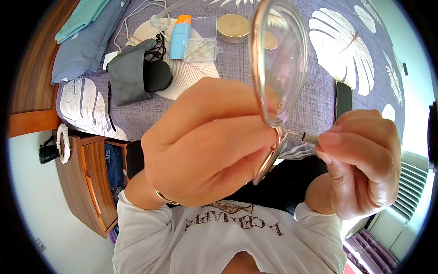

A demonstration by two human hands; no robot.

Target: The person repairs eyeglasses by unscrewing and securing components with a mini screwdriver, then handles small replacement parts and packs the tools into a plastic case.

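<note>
My left hand point(207, 141) grips a pair of eyeglasses point(257, 59) with thin rose-gold rims, held up close to the camera. One round lens stands upright above the fingers; the other rim tilts down below them. Pinched in the fingertips of my right hand point(365, 160) is a small screwdriver point(310, 138) with a thin metal shaft. Its tip points left and meets the frame near the bridge, between the two lenses. Whether the tip sits in a screw cannot be made out. My left fingertips are partly hidden behind the rim.
On the leaf-patterned bedspread point(210, 100) lie a grey pouch point(127, 75), a blue bottle with an orange cap point(180, 39), a clear plastic case point(205, 34), a round gold compact point(232, 26) and a phone point(343, 98). A wooden cabinet point(75, 182) stands at left.
</note>
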